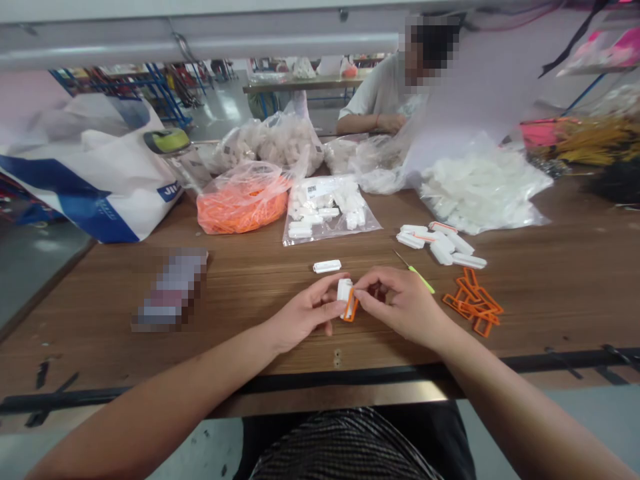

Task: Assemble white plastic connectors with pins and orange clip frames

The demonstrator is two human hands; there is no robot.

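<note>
left hand [305, 313]: 1 | right hand [403, 307]: 1 | held white block [344, 291]: 1 | green-handled pick [423, 280]: 1

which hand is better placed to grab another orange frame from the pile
Right, probably: the right hand lies nearer the pile of orange frames, while the left hand is wrapped around the white piece.

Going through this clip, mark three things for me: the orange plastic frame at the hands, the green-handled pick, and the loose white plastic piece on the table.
Orange plastic frame [353, 307]: head view, on its right side.
Green-handled pick [421, 279]: head view, on the green handle.
Loose white plastic piece [327, 267]: head view, on its top face.
</note>
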